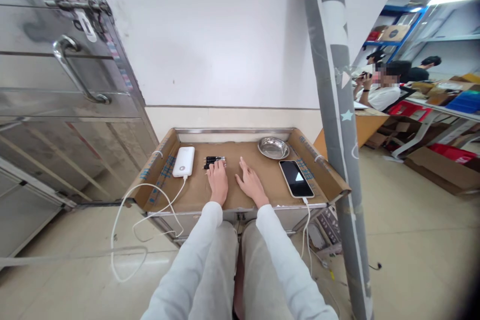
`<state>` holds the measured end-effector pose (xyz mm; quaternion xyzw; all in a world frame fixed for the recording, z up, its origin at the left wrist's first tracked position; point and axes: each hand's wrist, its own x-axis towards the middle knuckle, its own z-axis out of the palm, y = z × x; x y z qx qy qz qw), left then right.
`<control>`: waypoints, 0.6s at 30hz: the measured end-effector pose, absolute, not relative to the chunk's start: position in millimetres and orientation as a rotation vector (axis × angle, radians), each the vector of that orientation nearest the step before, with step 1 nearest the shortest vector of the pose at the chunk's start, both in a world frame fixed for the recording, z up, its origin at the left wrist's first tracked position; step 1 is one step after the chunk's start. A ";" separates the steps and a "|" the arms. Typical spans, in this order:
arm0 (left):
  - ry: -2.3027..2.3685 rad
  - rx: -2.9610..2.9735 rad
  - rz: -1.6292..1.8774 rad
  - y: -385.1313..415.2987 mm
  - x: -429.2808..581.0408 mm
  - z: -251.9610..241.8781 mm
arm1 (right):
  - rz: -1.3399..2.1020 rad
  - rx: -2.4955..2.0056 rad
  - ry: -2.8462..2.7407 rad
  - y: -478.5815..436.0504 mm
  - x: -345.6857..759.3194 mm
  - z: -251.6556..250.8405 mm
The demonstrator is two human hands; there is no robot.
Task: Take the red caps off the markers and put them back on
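A small row of short black pen-like sticks (214, 159) lies side by side on the cardboard-lined table top; their exact kind is too small to make out. At the near side of this row is my left hand (218, 183), fingers stretched forward over the closest sticks and partly hiding them. My right hand (252, 184) rests on the cardboard to the right, thumb and fingers apart, holding nothing. A round shiny metal dish (273, 148) stands beyond it at the back right. Nothing shows inside the dish.
A white power bank (183, 162) with a cable sits at the left. On the right lies a phone (296, 179) with a charging cable. Raised cardboard flaps edge the table (240, 200). A grey wrapped roll (337, 110) leans at the right; people sit farther off.
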<state>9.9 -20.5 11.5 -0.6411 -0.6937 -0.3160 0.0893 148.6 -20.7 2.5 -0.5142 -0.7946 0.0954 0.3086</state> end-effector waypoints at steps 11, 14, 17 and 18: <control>-1.775 -2.292 -0.981 -19.8 8.5 5.0 | 0.157 -1.631 -2.074 -39.4 157.6 -5.9; -1.632 -2.533 -1.009 -21.8 8.6 3.4 | 0.145 -1.642 -2.059 -42.1 158.4 -7.8; -1.634 -2.621 -1.034 -26.2 7.3 1.9 | 0.151 -1.656 -2.064 -42.3 158.2 -7.9; -1.644 -2.624 -1.049 -27.5 6.7 1.6 | 0.152 -1.661 -2.066 -42.1 158.1 -7.8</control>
